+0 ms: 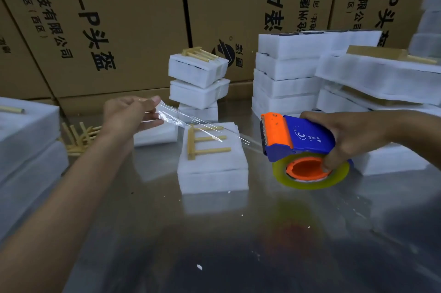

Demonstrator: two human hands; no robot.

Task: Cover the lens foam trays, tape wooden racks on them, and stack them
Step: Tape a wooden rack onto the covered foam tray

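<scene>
**Tape pulled out over the rack, not yet stuck down**

Starting at the left edge of the steel table (167, 233): I see a block of white foam trays (26, 130) w/ a wooden piece on top, and just beside it a loose pile of spare wooden racks (78, 137).

My left hand (133, 111) is next, held above the table. Thumb & fingertips pinch the free end of the clear tape strip (191, 123), which runs taut to the right, over the covered foam tray (212, 164) near the table's middle. A wooden rack (205, 141) lies on that tray's lid, prongs pointing right. Can't tell if the strip touches the rack yet; it looks just above it.

Behind, toward the back edge, a leaning finished stack (198, 82) w/ a rack taped on top.

Right of the tray, my right hand (353, 140) grips the blue/orange tape dispenser (298, 144), fingers curled round the body, one fingertip in the roll core. More foam stacks (286, 73) fill the back right corner.

Step in hand, as I judge it: taping the rack. Next move calls for lowering both hands so the strip lands across the prongs, pressing it onto the foam either side, then tearing on the serrated edge w/o dragging the rack askew.
</scene>
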